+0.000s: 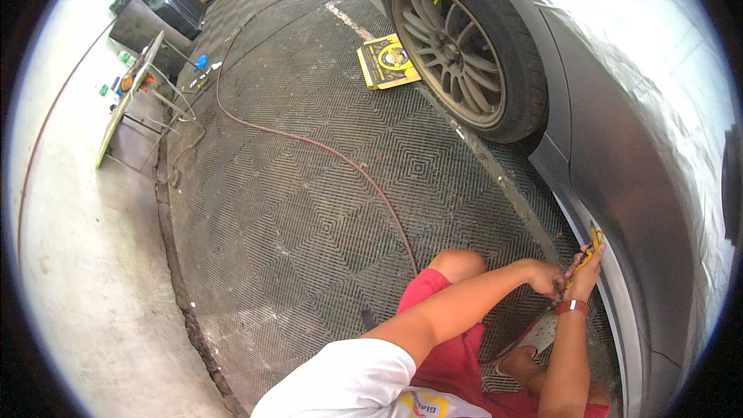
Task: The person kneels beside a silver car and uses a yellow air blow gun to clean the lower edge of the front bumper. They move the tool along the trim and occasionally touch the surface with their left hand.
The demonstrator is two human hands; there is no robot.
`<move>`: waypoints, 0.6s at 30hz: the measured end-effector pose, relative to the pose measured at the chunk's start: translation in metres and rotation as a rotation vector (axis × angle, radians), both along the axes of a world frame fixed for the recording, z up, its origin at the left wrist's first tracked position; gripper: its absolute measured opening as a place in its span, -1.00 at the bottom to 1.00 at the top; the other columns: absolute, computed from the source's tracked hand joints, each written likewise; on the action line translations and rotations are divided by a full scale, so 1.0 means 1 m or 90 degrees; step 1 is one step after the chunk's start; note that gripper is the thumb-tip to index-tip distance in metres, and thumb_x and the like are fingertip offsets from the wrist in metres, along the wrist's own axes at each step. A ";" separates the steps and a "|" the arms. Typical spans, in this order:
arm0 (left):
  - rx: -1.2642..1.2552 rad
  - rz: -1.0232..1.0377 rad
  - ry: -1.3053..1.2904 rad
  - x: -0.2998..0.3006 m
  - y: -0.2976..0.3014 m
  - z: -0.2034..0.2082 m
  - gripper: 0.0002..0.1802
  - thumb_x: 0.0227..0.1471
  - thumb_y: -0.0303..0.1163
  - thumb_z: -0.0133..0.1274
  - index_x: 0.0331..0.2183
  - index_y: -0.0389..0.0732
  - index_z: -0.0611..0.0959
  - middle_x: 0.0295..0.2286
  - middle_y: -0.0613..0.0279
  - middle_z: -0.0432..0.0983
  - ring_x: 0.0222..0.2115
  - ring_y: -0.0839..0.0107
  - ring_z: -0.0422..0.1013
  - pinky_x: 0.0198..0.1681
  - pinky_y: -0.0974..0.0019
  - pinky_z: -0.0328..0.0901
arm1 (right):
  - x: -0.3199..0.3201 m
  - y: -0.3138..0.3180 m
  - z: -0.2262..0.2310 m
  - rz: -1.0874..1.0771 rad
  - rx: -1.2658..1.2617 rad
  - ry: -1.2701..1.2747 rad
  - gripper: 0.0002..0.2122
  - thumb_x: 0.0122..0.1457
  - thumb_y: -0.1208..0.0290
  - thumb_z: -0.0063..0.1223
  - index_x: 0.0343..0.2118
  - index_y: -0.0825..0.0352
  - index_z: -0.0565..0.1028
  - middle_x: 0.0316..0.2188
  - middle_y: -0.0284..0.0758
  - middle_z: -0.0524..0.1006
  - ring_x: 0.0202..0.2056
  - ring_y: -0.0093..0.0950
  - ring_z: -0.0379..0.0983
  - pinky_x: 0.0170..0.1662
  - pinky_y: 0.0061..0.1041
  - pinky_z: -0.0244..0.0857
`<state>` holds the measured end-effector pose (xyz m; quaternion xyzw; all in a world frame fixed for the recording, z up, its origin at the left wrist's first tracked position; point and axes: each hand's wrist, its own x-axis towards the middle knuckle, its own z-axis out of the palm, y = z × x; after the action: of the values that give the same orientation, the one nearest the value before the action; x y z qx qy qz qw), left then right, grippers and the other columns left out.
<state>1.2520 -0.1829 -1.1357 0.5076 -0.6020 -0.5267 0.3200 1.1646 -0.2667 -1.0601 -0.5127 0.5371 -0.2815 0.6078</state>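
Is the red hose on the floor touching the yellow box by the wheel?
Apart. The head view shows the red hose running across the grated floor mat with a wide strip of bare mat between it and the yellow box.

Open grated floor leftward; car body close against hands.

Person crouched beside a grey car, low at the sill. Right hand closed round a yellow tool, tip against the lower body edge; left hand touches it just beside — grip unclear. Red wristband on right wrist. Red hose runs across the patterned floor mat. Yellow box lies near the wheel.
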 end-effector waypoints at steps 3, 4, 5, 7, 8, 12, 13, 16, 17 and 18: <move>0.007 0.001 -0.013 0.000 0.006 0.011 -0.56 0.06 -0.15 0.25 -0.10 -0.24 0.72 -0.13 -0.06 0.66 -0.11 0.02 0.57 -0.03 0.00 0.39 | -0.003 0.003 0.002 -0.021 0.010 -0.016 -0.39 0.36 -0.34 -0.27 -0.26 0.25 0.47 -0.65 -0.49 0.31 -0.76 -0.64 0.14 -0.71 -0.60 0.01; -0.005 0.006 -0.026 -0.001 0.009 0.009 -0.54 0.05 -0.12 0.25 -0.10 -0.23 0.72 -0.13 -0.06 0.66 -0.10 0.00 0.56 -0.03 -0.01 0.39 | -0.001 0.007 0.003 -0.034 0.018 -0.021 -0.39 0.36 -0.34 -0.27 -0.27 0.24 0.45 -0.66 -0.49 0.29 -0.77 -0.64 0.13 -0.72 -0.60 0.00; 0.003 0.003 -0.071 -0.003 0.013 0.008 -0.53 0.06 -0.10 0.24 -0.10 -0.23 0.72 -0.13 -0.06 0.66 -0.10 -0.01 0.56 -0.02 -0.01 0.39 | -0.001 0.011 0.002 -0.034 0.024 -0.028 -0.39 0.35 -0.35 -0.27 -0.27 0.24 0.45 -0.66 -0.49 0.29 -0.77 -0.64 0.13 -0.72 -0.61 0.00; 0.017 -0.007 -0.160 -0.006 0.018 0.019 -0.52 0.08 -0.05 0.22 -0.10 -0.22 0.73 -0.12 -0.07 0.65 -0.08 -0.04 0.55 -0.01 -0.02 0.39 | -0.008 0.013 -0.001 -0.040 0.032 -0.042 -0.38 0.34 -0.36 -0.26 -0.27 0.24 0.45 -0.66 -0.50 0.30 -0.77 -0.64 0.12 -0.72 -0.61 -0.01; 0.032 0.010 -0.198 -0.006 0.023 0.024 -0.51 0.09 -0.03 0.21 -0.10 -0.21 0.73 -0.12 -0.07 0.65 -0.08 -0.06 0.55 -0.01 -0.03 0.40 | -0.012 0.016 -0.005 -0.042 0.032 -0.050 -0.38 0.34 -0.37 -0.26 -0.28 0.23 0.46 -0.66 -0.50 0.30 -0.77 -0.64 0.12 -0.72 -0.61 -0.01; 0.033 0.027 -0.326 0.028 0.048 0.079 -0.51 0.13 0.03 0.16 -0.11 -0.16 0.75 -0.14 -0.04 0.67 -0.10 -0.02 0.57 0.00 0.00 0.41 | -0.029 0.013 -0.019 -0.058 0.061 -0.019 -0.36 0.34 -0.36 -0.26 -0.20 0.26 0.50 -0.64 -0.50 0.33 -0.72 -0.63 0.15 -0.67 -0.59 0.04; 0.032 0.064 -0.182 0.052 0.059 0.096 -0.53 0.15 0.04 0.15 -0.13 -0.13 0.76 -0.15 0.01 0.68 -0.12 0.06 0.59 -0.01 0.03 0.43 | -0.039 0.011 -0.024 -0.076 0.075 0.016 -0.35 0.35 -0.35 -0.26 -0.16 0.27 0.52 -0.63 -0.50 0.34 -0.70 -0.62 0.18 -0.64 -0.59 0.07; -0.164 0.278 0.029 0.139 0.121 0.168 -0.54 0.20 0.02 0.09 -0.08 -0.15 0.70 -0.13 0.05 0.63 -0.08 0.14 0.54 0.02 0.09 0.40 | -0.043 0.007 -0.038 -0.103 0.123 0.027 -0.31 0.28 -0.40 -0.22 -0.10 0.23 0.59 -0.55 -0.50 0.44 -0.59 -0.65 0.24 -0.56 -0.61 0.09; -0.279 0.372 0.051 0.163 0.152 0.205 -0.54 0.22 0.01 0.07 -0.07 -0.16 0.68 -0.13 0.06 0.62 -0.07 0.17 0.52 0.03 0.11 0.39 | -0.029 0.018 -0.027 -0.138 0.128 0.019 -0.33 0.28 -0.40 -0.21 -0.15 0.23 0.61 -0.56 -0.51 0.43 -0.61 -0.64 0.24 -0.57 -0.59 0.10; -0.406 0.449 0.055 0.180 0.184 0.245 -0.54 0.24 0.00 0.06 -0.06 -0.17 0.66 -0.12 0.07 0.60 -0.06 0.19 0.50 0.05 0.13 0.38 | -0.022 0.018 -0.024 -0.121 0.113 0.038 -0.32 0.28 -0.41 -0.22 -0.21 0.23 0.61 -0.58 -0.52 0.41 -0.65 -0.62 0.22 -0.60 -0.59 0.11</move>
<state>1.4316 0.0014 -0.8908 0.5352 -0.5109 -0.1953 0.6438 1.1421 -0.2490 -1.0836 -0.4121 0.6238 -0.2736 0.6052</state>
